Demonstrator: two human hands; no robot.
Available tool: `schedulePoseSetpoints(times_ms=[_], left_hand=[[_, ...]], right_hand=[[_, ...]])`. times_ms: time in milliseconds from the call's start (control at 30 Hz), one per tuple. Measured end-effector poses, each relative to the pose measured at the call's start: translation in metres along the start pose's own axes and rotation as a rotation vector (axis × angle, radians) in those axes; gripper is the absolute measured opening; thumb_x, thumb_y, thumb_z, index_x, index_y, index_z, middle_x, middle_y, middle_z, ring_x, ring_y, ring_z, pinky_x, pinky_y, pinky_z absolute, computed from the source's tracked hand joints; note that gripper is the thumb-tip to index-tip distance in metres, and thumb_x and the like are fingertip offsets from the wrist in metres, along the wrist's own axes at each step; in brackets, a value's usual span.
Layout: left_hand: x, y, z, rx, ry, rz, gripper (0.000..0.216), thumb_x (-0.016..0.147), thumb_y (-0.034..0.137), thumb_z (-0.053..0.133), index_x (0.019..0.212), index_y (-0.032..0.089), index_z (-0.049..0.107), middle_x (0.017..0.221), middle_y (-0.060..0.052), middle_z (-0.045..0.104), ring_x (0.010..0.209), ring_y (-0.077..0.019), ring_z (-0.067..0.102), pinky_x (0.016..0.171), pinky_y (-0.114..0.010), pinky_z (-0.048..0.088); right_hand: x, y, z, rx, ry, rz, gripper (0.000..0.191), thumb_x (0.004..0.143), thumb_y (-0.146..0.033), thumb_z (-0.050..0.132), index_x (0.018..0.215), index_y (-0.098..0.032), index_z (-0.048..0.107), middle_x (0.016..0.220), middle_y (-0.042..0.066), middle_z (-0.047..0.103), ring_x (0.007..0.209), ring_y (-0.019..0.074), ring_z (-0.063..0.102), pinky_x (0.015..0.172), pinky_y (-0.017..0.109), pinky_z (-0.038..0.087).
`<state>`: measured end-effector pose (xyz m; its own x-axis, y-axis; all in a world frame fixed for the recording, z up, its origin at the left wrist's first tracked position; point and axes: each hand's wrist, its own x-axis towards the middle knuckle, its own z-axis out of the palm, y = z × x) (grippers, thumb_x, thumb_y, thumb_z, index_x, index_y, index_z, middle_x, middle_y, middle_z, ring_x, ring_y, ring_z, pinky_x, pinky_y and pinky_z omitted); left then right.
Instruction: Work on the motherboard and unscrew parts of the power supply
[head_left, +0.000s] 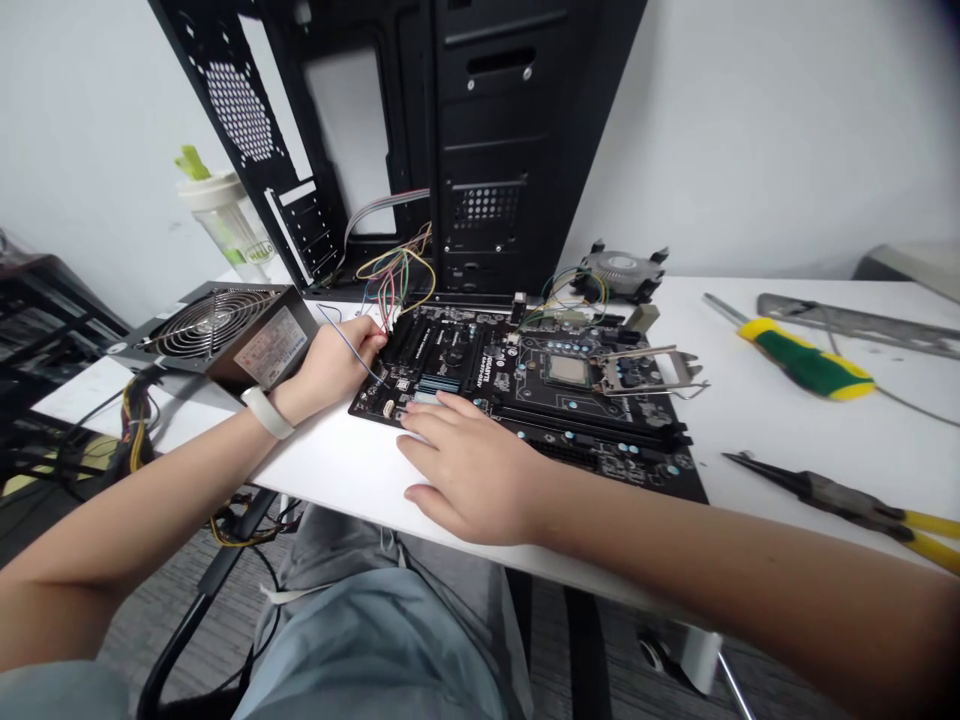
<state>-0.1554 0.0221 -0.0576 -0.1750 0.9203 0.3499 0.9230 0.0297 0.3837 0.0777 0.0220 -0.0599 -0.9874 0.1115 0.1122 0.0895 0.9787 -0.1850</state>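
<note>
A black motherboard [491, 375] lies flat on the white table in front of me. Its processor [568, 371] is exposed, with the metal socket frame [656, 370] raised to the right. At the board's far left corner, my left hand [337, 362] pinches the ends of thin coloured front-panel cables [394, 282], which run out of the computer case [517, 130]. One blue wire loops across that hand. My right hand [480, 465] rests on the near edge of the board, fingers spread, touching it beside a grey-blue heatsink [439, 385].
The open case stands behind the board. Left is a power supply [274, 345] with bundled cables, and a bottle [225, 220] behind it. A cooling fan [622, 268] sits behind the board. At right lie a screwdriver [806, 362], pliers [840, 500] and a metal strip [862, 327].
</note>
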Motion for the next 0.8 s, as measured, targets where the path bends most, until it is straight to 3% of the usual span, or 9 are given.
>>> schedulePoseSetpoints(times_ms=[267,467,600,700,800], left_hand=[[0.002,-0.004,0.009,-0.26,0.104,-0.077,0.026,0.092,0.042,0.039,0.086,0.019,0.05,0.075,-0.002,0.066,0.07,-0.0156,0.067,0.061,-0.023,0.046],[-0.008,0.001,0.0,-0.359,0.108,-0.073,0.044,0.095,0.043,0.039,0.068,0.016,0.06,0.07,-0.004,0.066,0.068,-0.0128,0.06,0.068,-0.025,0.046],[-0.008,-0.002,0.001,-0.408,0.058,-0.135,0.057,0.1,0.047,0.033,0.061,0.015,0.059,0.066,-0.004,0.065,0.065,-0.0111,0.058,0.068,-0.026,0.048],[-0.003,-0.009,0.006,-0.42,0.022,-0.185,0.051,0.098,0.055,0.046,0.073,0.013,0.061,0.068,0.0,0.062,0.064,-0.0089,0.058,0.067,-0.025,0.051],[0.003,-0.016,0.011,-0.425,0.01,-0.201,0.039,0.095,0.05,0.057,0.088,0.012,0.063,0.075,0.002,0.061,0.066,-0.0078,0.057,0.066,-0.024,0.053]], right_hand=[[0.001,0.001,0.0,0.005,-0.002,-0.001,0.044,0.098,-0.039,0.049,0.118,-0.004,0.067,0.131,0.023,0.059,0.132,0.0361,0.05,0.117,0.058,0.033],[0.001,0.001,-0.002,0.017,-0.016,0.008,0.044,0.098,-0.039,0.049,0.119,-0.005,0.067,0.131,0.021,0.059,0.134,0.0355,0.049,0.118,0.057,0.032],[0.001,0.001,-0.002,0.022,-0.009,0.009,0.042,0.098,-0.039,0.05,0.117,-0.005,0.067,0.129,0.02,0.06,0.132,0.0345,0.05,0.118,0.056,0.032],[0.001,0.002,-0.002,0.018,0.004,0.01,0.042,0.098,-0.039,0.051,0.117,-0.005,0.068,0.127,0.02,0.06,0.131,0.0343,0.051,0.118,0.056,0.033],[0.0,0.002,-0.001,0.008,0.015,0.007,0.042,0.097,-0.039,0.051,0.116,-0.005,0.068,0.128,0.02,0.06,0.131,0.0341,0.051,0.117,0.055,0.034]])
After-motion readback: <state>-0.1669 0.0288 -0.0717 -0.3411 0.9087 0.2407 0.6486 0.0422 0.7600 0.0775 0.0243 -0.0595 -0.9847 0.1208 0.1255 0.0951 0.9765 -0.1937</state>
